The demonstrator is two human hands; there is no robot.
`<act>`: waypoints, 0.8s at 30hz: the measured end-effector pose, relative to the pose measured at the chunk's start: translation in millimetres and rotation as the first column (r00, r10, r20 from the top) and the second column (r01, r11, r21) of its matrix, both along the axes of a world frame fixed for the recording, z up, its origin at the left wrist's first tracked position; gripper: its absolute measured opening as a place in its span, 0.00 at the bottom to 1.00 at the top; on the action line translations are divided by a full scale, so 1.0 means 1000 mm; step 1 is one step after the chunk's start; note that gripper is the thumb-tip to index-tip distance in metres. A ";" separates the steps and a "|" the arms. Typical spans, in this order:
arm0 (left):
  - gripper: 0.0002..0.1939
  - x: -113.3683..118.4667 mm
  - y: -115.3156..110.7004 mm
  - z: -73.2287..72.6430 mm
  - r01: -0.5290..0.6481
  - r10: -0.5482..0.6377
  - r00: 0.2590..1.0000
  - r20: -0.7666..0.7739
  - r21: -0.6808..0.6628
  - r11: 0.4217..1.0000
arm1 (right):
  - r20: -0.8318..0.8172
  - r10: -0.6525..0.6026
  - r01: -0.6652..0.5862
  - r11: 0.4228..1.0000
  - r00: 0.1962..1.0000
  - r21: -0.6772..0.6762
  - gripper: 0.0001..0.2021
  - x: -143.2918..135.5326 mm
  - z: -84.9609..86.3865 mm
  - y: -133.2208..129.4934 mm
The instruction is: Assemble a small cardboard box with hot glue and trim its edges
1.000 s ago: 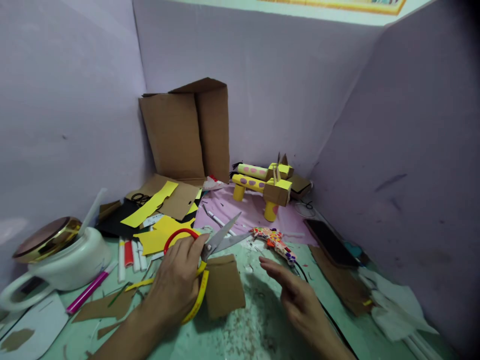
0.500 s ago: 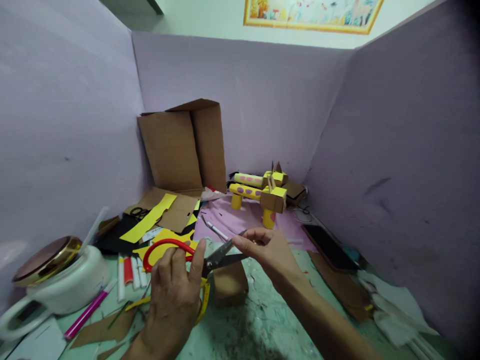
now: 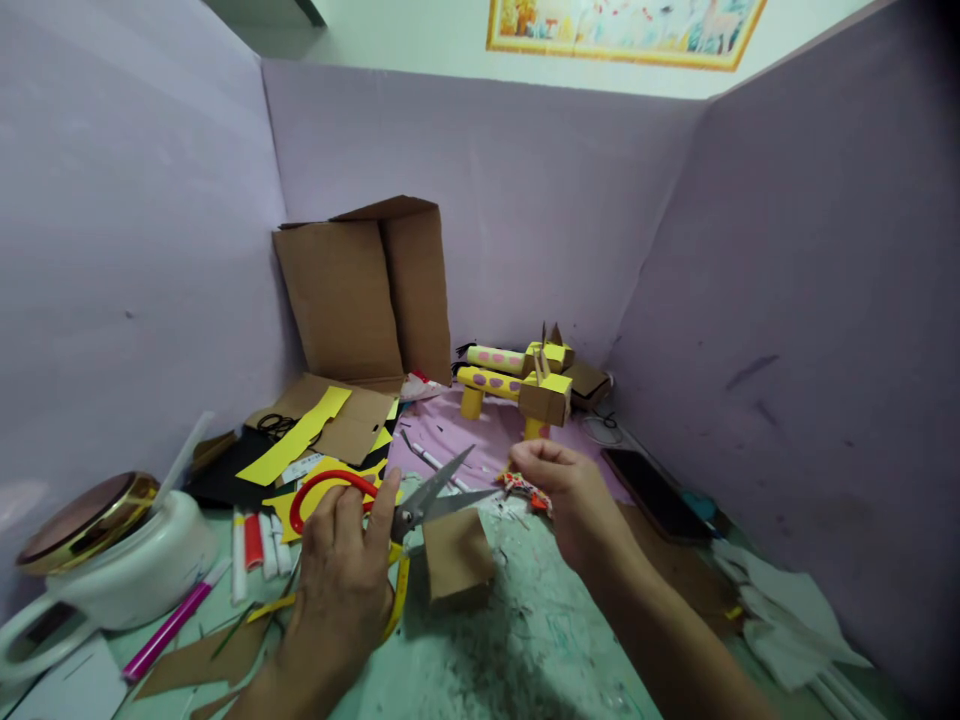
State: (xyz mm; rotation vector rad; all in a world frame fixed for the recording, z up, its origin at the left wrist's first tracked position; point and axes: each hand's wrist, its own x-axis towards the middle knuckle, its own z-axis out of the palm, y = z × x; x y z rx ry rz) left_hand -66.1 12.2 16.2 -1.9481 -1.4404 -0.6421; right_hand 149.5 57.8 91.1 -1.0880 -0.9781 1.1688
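My left hand (image 3: 345,560) grips a pair of scissors (image 3: 409,518) with one red and one yellow handle loop. The blades are spread apart and point up and to the right. Under them, on the green tabletop, sits a small brown cardboard block (image 3: 459,555). My right hand (image 3: 559,485) is raised right of the blade tips, apart from them, its thumb and fingers pinched together. Whatever it pinches is too small or hidden to make out. Just below its fingers lies a red patterned scrap (image 3: 525,490).
Two yellow spotted paper-tube animals (image 3: 491,382) stand on pink cloth at the back. A large cardboard box (image 3: 345,300) leans behind yellow paper (image 3: 296,440). A white pot (image 3: 142,550) and markers (image 3: 251,540) are left; a phone (image 3: 656,495) lies right.
My right hand has moved away from the scissor blades, to the right. The blades are now wider apart, and the red patterned scrap has come into view.
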 end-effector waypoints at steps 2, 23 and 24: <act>0.42 -0.004 0.003 0.002 0.008 -0.003 0.995 0.100 -0.049 0.999 | -0.035 -0.060 0.061 0.998 0.998 0.027 0.15 0.005 -0.006 -0.004; 0.22 0.001 -0.001 0.009 0.802 0.362 0.087 0.928 -0.281 0.527 | 0.746 0.282 -0.126 0.957 0.603 -0.260 0.54 -0.033 -0.048 -0.055; 0.22 0.004 -0.003 0.009 0.838 0.373 0.036 0.927 -0.231 0.494 | 0.766 0.276 -0.110 0.959 0.580 -0.262 0.54 -0.036 -0.044 -0.057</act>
